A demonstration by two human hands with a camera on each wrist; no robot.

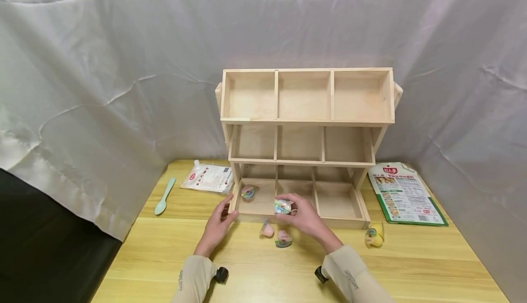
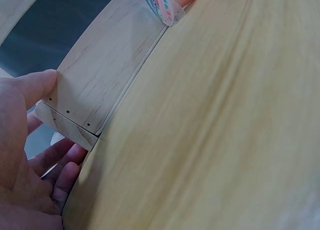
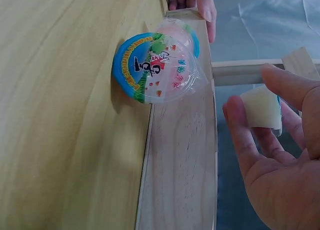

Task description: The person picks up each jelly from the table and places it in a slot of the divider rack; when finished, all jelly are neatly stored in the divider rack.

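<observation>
A three-tier wooden organizer [image 1: 306, 122] with compartments stands on the table. At its front left corner my left hand [image 1: 218, 225] grips the side board [image 2: 65, 125], thumb against the front panel [image 2: 107, 65]. My right hand [image 1: 302, 216] pinches a pale jelly cup [image 3: 262, 108] between thumb and fingers, above the front edge of the bottom tier near the left divider. Another jelly cup [image 1: 247, 192] sits in the bottom left compartment. Two pink jelly cups [image 1: 267, 229] [image 1: 283, 239] lie on the table before the organizer. Further right is a yellow jelly cup [image 1: 373, 235].
A light green spoon [image 1: 165, 196] lies on the left of the table [image 1: 263, 275]. Beside the organizer's left is a white spouted pouch [image 1: 209, 178]; on its right lies a green-edged food packet [image 1: 405, 194]. Grey curtains [image 1: 123, 65] hang behind and on both sides.
</observation>
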